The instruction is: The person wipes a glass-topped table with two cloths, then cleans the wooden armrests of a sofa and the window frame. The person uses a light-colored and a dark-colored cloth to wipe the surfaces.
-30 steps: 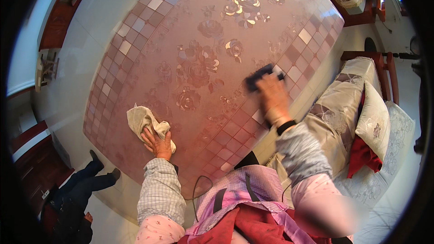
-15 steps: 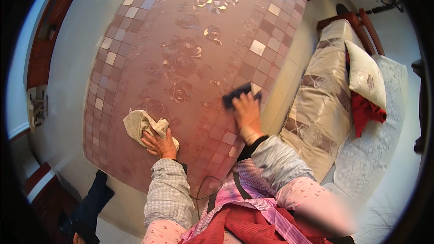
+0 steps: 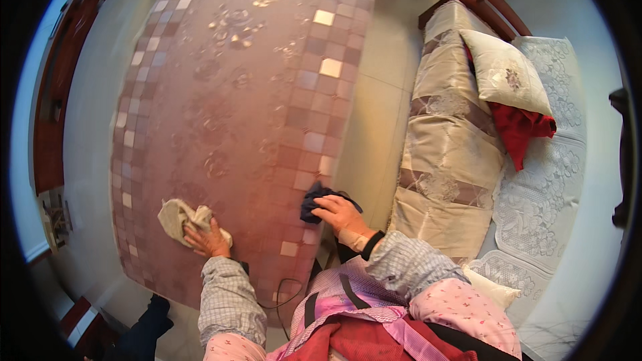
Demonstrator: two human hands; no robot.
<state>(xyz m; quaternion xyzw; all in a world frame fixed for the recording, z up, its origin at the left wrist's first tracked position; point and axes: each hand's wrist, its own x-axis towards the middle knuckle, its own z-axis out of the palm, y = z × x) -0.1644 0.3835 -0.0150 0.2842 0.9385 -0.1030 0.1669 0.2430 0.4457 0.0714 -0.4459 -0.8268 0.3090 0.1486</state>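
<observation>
A long table (image 3: 180,134) under a shiny pinkish cover, with rose patterns and checkered side bands, lies before me. My left hand (image 3: 208,239) presses a crumpled beige cloth (image 3: 175,217) onto the cover near the table's close end, fingers bent over its folds. At the right edge my right hand (image 3: 342,214) grips a dark navy cloth (image 3: 311,202) bunched under its fingers. Part of that cloth is hidden by the hand and hangs about the edge.
Right of the table stands a long seat with a beige cover (image 3: 441,140), a pale cushion (image 3: 508,70) and a red cloth (image 3: 518,130). A thin black cable (image 3: 289,281) runs by the near end. Dark fabric (image 3: 150,327) shows at lower left.
My right hand has drawn the navy cloth back toward me, to the table's right edge. My left hand keeps hold of the beige cloth. The whole view has shifted.
</observation>
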